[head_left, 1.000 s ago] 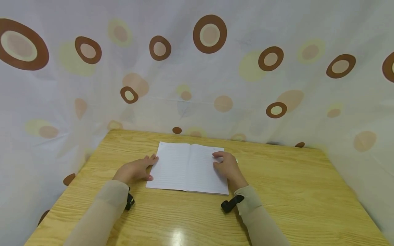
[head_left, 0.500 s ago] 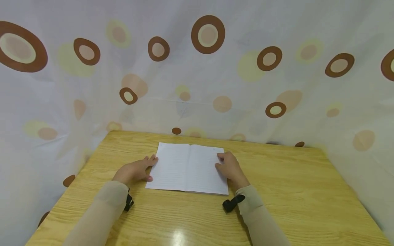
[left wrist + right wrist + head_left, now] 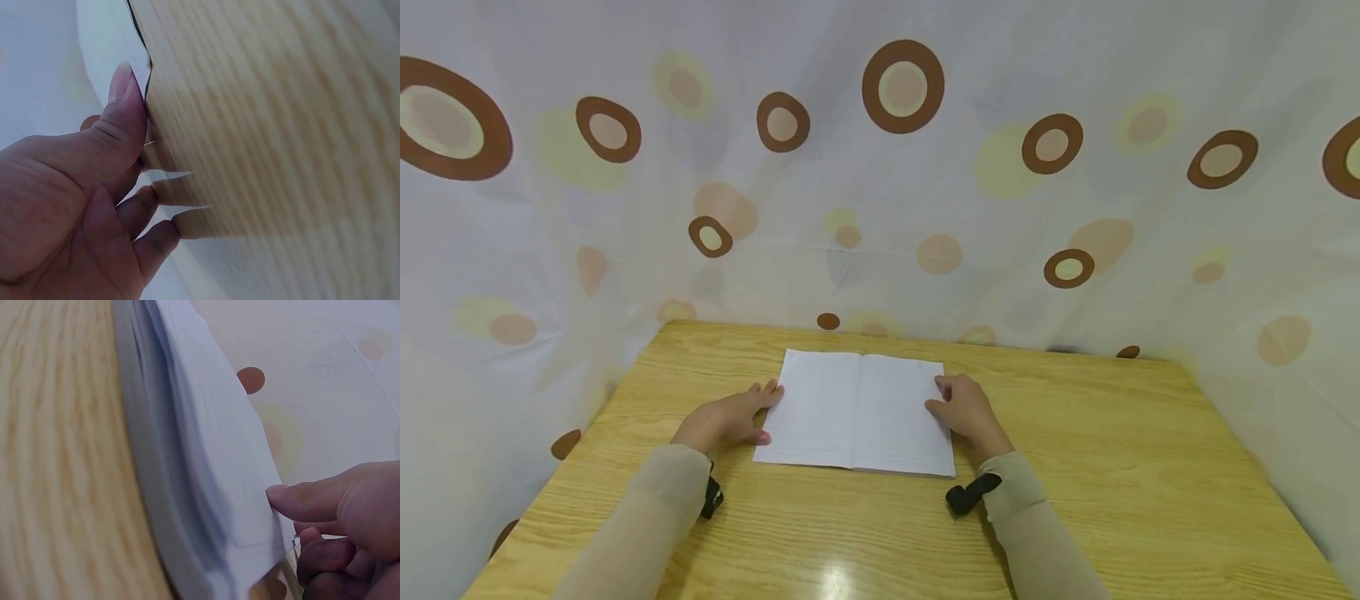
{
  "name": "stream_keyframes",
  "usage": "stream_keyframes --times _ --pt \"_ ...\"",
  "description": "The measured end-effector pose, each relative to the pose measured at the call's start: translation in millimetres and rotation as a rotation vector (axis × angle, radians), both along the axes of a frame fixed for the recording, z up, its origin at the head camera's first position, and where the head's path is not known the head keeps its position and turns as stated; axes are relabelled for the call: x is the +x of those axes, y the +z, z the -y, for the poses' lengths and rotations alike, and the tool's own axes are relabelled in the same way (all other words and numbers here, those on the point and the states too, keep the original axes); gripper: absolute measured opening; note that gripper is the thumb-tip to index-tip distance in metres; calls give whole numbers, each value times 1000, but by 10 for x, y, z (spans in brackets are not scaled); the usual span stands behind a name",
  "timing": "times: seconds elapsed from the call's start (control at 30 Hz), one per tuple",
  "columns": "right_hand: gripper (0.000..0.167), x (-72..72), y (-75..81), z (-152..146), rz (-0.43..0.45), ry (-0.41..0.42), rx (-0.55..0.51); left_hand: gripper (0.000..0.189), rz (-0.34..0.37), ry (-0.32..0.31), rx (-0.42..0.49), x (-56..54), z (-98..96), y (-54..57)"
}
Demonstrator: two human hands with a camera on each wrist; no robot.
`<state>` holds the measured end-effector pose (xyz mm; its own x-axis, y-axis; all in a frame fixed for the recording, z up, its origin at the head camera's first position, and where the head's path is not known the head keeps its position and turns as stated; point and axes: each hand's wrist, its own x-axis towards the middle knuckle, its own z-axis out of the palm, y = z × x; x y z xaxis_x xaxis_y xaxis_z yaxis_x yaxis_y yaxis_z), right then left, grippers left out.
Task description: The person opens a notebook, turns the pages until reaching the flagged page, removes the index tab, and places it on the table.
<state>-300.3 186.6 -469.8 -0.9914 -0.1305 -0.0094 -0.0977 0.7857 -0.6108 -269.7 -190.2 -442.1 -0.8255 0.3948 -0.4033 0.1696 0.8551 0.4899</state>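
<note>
A white lined notebook [image 3: 853,408] lies open and flat on the wooden table [image 3: 1112,433]. My left hand [image 3: 748,414] rests on the table at the book's left edge, fingers fairly straight. In the left wrist view its thumb [image 3: 128,94] touches the notebook [image 3: 106,44] at that edge. My right hand [image 3: 951,398] is at the book's right edge. In the right wrist view its thumb [image 3: 294,495] sits on the top page of the notebook [image 3: 206,456] with the fingers [image 3: 319,540] curled just under it, pinching the page's edge.
A pale curtain [image 3: 880,183] with brown and yellow circles hangs close behind and on both sides of the table. Black wrist cameras [image 3: 970,494] sit at both sleeves. Bare wood [image 3: 1150,517] lies to the right of the book and in front of it.
My right hand has slid from the right page outward to the page's right edge. The left hand and the notebook have stayed where they were.
</note>
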Motion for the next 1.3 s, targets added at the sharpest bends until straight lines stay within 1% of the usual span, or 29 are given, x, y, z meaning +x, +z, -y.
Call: stream_keyframes --times 0.1,0.17,0.23,0.37,0.5,0.63,0.77,0.93,1.17,1.3 --pt "34 -14 -16 -10 17 -8 -6 88 -1 0 -1 1 -2 -10" --pt "44 -16 -18 -12 17 -8 -9 88 3 3 0 2 -4 -16" --pt "47 -16 -13 -10 10 -6 -9 88 4 4 -7 1 -3 -24" --pt "40 -7 8 1 -9 -14 -18 87 -3 2 -17 -4 -4 -33" --pt "28 7 37 13 -18 -43 -44 88 -3 1 -7 -12 -3 -37" --pt "15 18 47 -2 -8 -66 -60 88 0 -2 -1 -9 -11 -35" --pt "16 14 49 -26 15 -77 -69 87 -6 -9 -12 -2 -18 -23" --pt "16 9 59 -60 6 -74 -89 86 -5 -4 -18 6 -29 -18" --pt "19 23 75 -96 78 -90 -224 86 -9 6 -26 -1 -33 -13" --pt "21 18 85 -103 95 -91 -281 86 -8 3 -30 -9 -40 -11"
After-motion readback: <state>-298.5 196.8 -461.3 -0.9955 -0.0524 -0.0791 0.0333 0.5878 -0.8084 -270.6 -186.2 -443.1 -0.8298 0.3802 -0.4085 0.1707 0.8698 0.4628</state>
